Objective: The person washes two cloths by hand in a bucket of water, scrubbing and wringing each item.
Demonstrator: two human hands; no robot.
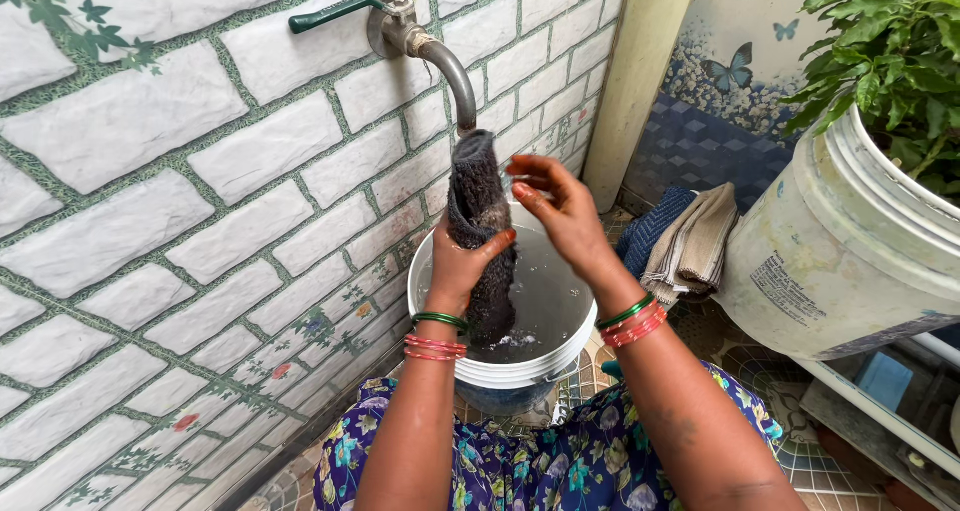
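- Dark grey, wet and rolled into a thick rope, the cloth [480, 226] stands nearly upright over the bucket [520, 371]; its long axis runs from the tap's spout down to the water.
- My left hand [468, 261] is closed around the cloth at about mid-length, thumb and fingers wrapped over the front, so this hand carries it.
- My right hand [562, 211] is just beside the cloth's upper part, on its right side. The fingers are curled loosely and partly spread; they hold nothing that I can make out, and I cannot tell whether the fingertips touch the cloth.
- Left is therefore the nearer hand: it is on the cloth, while the right sits a little higher and to the side.
- The cloth's top end reaches right up under the spout of the tap [400, 26], which juts from the brick-patterned wall [180, 171] with its green lever pointing left. The lower end hangs inside the bucket, at or just over the water.
- The bucket is white, holds some water, and stands on the tiled floor between my knees and the wall.
- To the right, well apart from my hands, folded cloths [685, 241] lie in a small pile, and beside them a big pale tub [840, 241] holds a leafy plant.
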